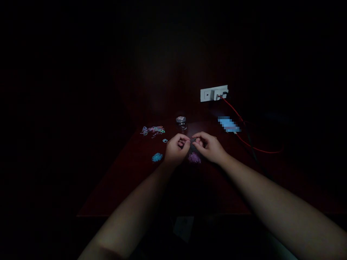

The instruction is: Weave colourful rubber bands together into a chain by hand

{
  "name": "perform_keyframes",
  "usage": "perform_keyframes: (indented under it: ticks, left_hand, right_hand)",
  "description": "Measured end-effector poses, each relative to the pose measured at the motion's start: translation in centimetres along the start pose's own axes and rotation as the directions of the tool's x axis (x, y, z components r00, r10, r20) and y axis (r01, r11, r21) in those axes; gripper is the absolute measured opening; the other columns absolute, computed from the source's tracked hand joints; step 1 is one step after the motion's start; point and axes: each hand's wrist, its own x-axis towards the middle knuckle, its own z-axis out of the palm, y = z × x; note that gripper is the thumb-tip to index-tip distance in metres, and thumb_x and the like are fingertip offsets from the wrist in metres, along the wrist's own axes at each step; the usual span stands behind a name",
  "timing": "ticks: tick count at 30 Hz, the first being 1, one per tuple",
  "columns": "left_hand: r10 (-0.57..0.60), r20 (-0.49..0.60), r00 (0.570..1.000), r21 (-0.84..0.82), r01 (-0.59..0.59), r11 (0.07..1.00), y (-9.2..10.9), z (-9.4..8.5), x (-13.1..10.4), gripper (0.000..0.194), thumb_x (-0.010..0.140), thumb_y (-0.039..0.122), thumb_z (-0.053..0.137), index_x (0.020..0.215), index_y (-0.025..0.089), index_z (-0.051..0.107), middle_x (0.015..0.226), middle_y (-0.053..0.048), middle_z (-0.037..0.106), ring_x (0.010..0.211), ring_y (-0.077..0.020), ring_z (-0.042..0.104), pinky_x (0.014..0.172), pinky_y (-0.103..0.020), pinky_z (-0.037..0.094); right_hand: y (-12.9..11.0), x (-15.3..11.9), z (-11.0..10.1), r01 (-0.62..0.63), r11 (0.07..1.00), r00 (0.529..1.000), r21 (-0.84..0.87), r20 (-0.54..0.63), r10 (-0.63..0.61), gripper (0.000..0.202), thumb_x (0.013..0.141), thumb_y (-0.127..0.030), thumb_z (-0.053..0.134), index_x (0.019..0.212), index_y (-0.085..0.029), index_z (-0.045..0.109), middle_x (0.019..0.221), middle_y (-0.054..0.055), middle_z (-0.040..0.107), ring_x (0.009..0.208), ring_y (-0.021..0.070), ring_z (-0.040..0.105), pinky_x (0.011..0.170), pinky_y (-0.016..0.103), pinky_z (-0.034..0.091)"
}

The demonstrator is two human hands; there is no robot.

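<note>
My left hand (pixel 176 148) is above the table, thumb and index fingertip pressed together; whatever lies in the pinch is too small and dark to make out. Facing it, my right hand (pixel 209 147) has curled fingers, with a gap between thumb and index tip and nothing visible in it. Below and between the hands lies a pile of small purple elastic bands (pixel 194 157), with a dim greyish patch just behind it. A pile of blue elastic bands (pixel 157 157) sits left of my left hand. Farther back are a loose light-blue band (pixel 165 141) and a mixed-colour heap of bands (pixel 153 130).
A small clear lidded jar (pixel 181 122) stands behind the hands. To the right lies a lit phone (pixel 229 124) with a red cable (pixel 245 143) running to a wall socket (pixel 214 93). The dark red table (pixel 121 195) has its front edge near my forearms. Surroundings are very dark.
</note>
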Motion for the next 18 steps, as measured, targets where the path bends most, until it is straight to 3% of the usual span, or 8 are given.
perform_keyframes:
  ticks: [5, 18]
  left_hand:
    - [0.03, 0.085, 0.996, 0.034, -0.033, 0.999, -1.1, 0.0, -0.1, 0.005, 0.08, 0.02, 0.058, 0.084, 0.017, 0.062, 0.078, -0.002, 0.065, 0.069, -0.0114, 0.057, 0.064, -0.023, 0.045]
    - [0.027, 0.112, 0.993, 0.001, -0.027, 1.0, -0.8, 0.2, -0.2, 0.006, 0.08, 0.02, 0.059, 0.085, 0.018, 0.062, 0.082, -0.002, 0.067, 0.07, -0.0122, 0.059, 0.064, -0.024, 0.046]
  right_hand:
    - [0.0, 0.0, 0.0, 0.025, 1.0, 1.0, -0.017, 0.019, -0.024, 0.016, 0.084, -0.028, 0.057, 0.093, -0.016, 0.064, 0.07, 0.001, 0.056, 0.061, 0.0125, 0.05, 0.057, 0.025, 0.041]
    - [1.1, -0.2, -0.1, -0.044, 0.998, 0.997, 0.049, 0.063, 0.041, 0.014, 0.083, -0.03, 0.058, 0.085, -0.017, 0.061, 0.068, 0.001, 0.056, 0.059, 0.0125, 0.049, 0.055, 0.025, 0.041]
